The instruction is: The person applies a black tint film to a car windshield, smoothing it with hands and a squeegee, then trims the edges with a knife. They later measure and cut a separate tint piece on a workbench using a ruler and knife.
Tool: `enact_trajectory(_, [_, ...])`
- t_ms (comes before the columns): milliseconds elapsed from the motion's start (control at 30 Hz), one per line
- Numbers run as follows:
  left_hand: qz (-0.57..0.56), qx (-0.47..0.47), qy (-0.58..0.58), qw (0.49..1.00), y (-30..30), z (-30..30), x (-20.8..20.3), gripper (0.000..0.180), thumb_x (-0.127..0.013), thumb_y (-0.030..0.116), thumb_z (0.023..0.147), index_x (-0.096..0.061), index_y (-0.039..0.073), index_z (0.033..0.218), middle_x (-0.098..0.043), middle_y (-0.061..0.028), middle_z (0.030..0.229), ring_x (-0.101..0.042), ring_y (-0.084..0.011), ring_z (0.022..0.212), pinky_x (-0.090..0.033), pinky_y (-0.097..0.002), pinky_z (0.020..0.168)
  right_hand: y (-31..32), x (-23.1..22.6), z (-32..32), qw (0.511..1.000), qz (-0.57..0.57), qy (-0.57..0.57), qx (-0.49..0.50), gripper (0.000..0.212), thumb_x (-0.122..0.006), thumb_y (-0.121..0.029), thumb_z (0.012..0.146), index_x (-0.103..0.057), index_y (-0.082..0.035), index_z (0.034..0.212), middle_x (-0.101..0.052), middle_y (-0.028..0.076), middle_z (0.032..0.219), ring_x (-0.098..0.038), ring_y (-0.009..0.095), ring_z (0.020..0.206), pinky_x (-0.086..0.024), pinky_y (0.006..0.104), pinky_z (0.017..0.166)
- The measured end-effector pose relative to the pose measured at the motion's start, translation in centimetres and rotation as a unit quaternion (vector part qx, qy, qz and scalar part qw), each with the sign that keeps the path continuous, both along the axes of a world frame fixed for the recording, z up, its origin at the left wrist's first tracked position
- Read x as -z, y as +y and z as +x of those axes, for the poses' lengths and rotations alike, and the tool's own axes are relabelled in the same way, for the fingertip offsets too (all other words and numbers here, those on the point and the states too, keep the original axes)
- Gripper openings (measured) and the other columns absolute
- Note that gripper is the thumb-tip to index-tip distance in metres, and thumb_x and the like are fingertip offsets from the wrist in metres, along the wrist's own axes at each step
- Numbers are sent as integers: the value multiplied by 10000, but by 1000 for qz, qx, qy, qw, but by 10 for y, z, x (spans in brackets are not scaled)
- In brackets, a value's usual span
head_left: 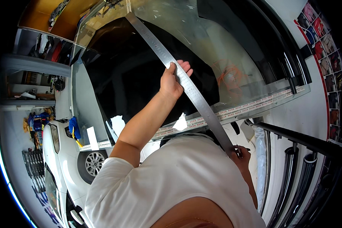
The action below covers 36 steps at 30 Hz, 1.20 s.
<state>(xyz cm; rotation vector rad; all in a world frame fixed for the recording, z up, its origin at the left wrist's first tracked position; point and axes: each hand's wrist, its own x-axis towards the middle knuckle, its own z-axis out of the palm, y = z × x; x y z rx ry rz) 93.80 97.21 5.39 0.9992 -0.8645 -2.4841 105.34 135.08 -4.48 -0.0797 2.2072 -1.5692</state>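
A long steel ruler (195,97) slants across the view, from the far edge of a glass tabletop (231,57) down to my right side. My left hand (173,80) grips it near its middle, the thumb on top and the fingers around the far edge. At the ruler's near end, my right hand (244,155) is closed on a small dark tool (238,152); its kind is too small to tell, and whether this hand also holds the ruler is unclear. Beneath the ruler, a sheet of black film (121,72) with angled edges lies on the glass.
Printed tape strips (247,105) run along the table's near edge, beside a white scrap (180,122) and a blue cloth (74,128). An orange tangle (231,78) shows right of the film. Black rolls (288,167) stand at right; a white car (64,152) is at left.
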Motion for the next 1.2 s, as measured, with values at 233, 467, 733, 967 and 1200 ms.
enact_trajectory(233, [-9,94,-39,995,33,18,27,357,-299,267,1003,-488,-12,1121,-578,-185,1095,-583,-283,997,-466,-419,937,-11,28,-6,995,38,92,-5,170,-742,-85,658,-592,-28,714,-524,78,625,-498,196,543,-368,311,495])
enact_trajectory(467, [-180,77,-108,975,-35,9,35,97,-471,79,923,-543,14,928,-611,-100,906,-598,-219,854,-492,-372,796,40,29,1,983,121,132,-36,223,-751,-70,632,-530,-38,628,-483,92,589,-486,259,535,-366,359,494])
enact_trajectory(733, [-346,109,-232,903,-81,-6,30,224,-620,-24,812,-520,-53,1011,-619,-123,886,-637,-220,816,-545,-308,760,86,18,12,988,126,92,-13,237,-746,-85,644,-515,-33,628,-464,79,593,-457,217,528,-354,341,491])
enact_trajectory(967, [-412,145,-286,853,-79,-4,33,456,-705,33,758,-468,-92,1126,-604,-168,965,-636,-228,848,-561,-294,722,89,8,14,988,117,95,-22,264,-714,-102,705,-471,-31,630,-427,29,583,-382,114,531,-321,276,483])
enact_trajectory(1200, [-498,206,-352,766,-83,-14,20,662,-757,70,701,-357,-102,1200,-625,-204,888,-664,-205,747,-563,-261,632,96,6,14,987,141,68,-25,231,-727,-72,657,-503,-27,621,-461,80,577,-449,210,513,-347,327,483])
